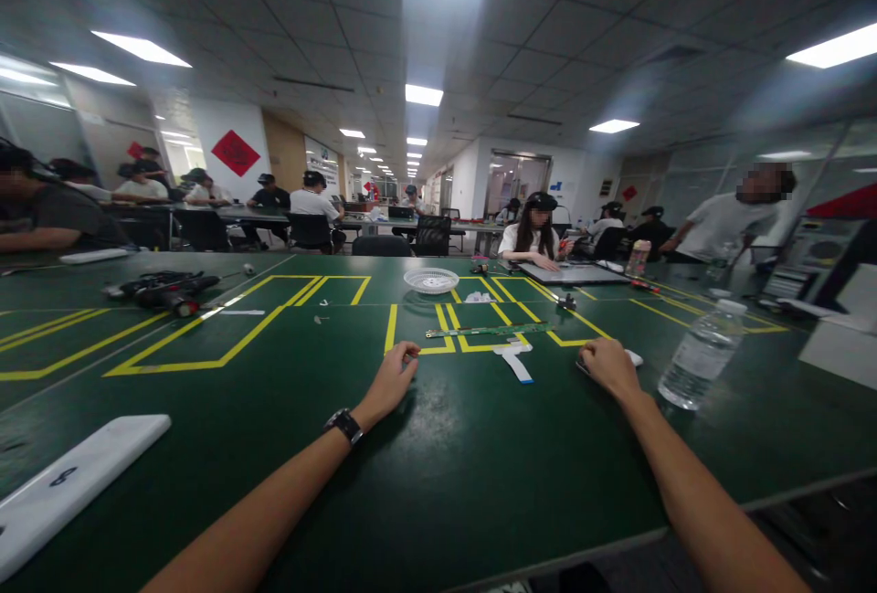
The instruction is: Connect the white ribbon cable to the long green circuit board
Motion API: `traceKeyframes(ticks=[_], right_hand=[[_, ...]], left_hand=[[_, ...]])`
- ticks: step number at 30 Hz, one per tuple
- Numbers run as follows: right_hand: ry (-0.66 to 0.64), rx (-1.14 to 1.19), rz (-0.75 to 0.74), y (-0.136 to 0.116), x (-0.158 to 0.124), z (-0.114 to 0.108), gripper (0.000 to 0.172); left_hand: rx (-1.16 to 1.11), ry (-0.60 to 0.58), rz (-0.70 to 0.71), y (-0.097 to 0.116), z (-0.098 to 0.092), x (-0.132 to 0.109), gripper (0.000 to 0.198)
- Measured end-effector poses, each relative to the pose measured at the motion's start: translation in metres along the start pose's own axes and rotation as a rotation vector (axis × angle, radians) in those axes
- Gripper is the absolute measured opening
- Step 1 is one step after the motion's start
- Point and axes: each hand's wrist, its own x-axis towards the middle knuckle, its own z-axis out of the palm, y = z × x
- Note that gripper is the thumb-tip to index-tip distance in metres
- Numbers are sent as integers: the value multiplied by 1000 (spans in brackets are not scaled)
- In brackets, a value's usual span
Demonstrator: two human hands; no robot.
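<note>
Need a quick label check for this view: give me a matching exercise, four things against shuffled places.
1. Watch
2. Clear bottle
3. Green circuit strip
4. White slab

A. Lying across yellow tape
B. At the picture's lower left
C. Strapped around the left wrist
D. On the table to the right of the right hand

Pairs: 1-C, 2-D, 3-A, 4-B

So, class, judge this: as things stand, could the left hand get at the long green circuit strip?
Probably yes: the left hand is just short of the strip's left end, and only tabletop and flat yellow tape show between them.
</note>
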Motion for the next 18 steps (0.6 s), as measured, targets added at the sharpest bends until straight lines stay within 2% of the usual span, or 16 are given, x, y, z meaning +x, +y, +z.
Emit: traceKeyframes(ticks=[7, 14, 18], right_hand=[[-91, 84, 87, 14, 3, 6, 26], [-129, 76, 54, 13, 3, 5, 29], [-122, 93, 88, 14, 4, 6, 28]], left_hand=[[23, -42, 4, 5, -1, -1, 20], [13, -57, -25, 9, -1, -1, 20], [11, -54, -9, 7, -1, -1, 19]])
